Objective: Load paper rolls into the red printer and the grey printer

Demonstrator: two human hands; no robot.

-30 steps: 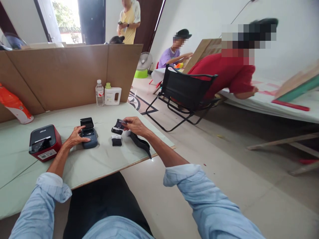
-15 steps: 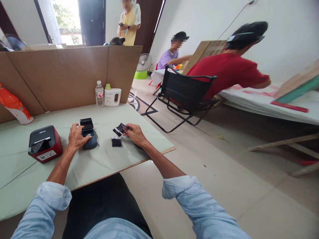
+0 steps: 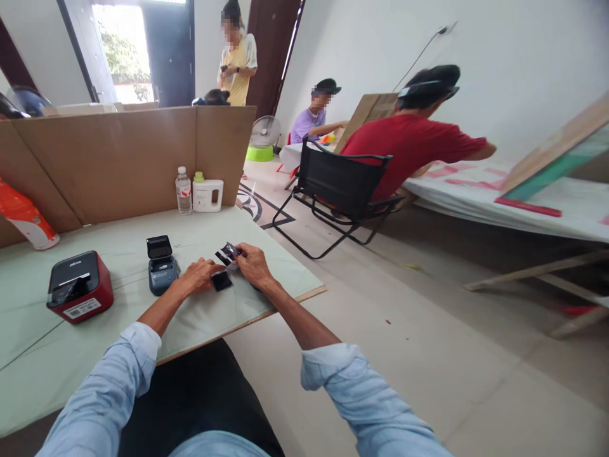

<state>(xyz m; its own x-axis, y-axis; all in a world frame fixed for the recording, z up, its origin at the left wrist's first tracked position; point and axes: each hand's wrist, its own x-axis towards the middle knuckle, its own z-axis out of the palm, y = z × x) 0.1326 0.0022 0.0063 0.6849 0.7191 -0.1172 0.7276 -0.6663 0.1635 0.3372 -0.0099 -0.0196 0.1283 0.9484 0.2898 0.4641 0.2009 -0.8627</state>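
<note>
My right hand (image 3: 253, 264) pinches a glossy black and white packet (image 3: 227, 254) just above the table. Below it lies a small black square piece (image 3: 221, 281) with a pale upper edge. My left hand (image 3: 202, 276) reaches to that piece with its fingers stretched out; the index fingertip is at the pale edge, and I cannot tell whether it presses on it. Left of this hand stands a small dark blue portable printer (image 3: 162, 277), its lid raised and its inside partly visible.
A red and black printer (image 3: 80, 287) sits on the table (image 3: 128, 355) at the left. An orange bottle (image 3: 29, 216), a clear water bottle (image 3: 183, 192) and a white jug (image 3: 207, 194) stand before the cardboard screen (image 3: 133, 162). A black folding chair (image 3: 340, 174) holds a person in red.
My left hand has left the blue printer and moved right to the black square piece, which now lies turned. The right hand still holds the packet. The view has shifted slightly.
</note>
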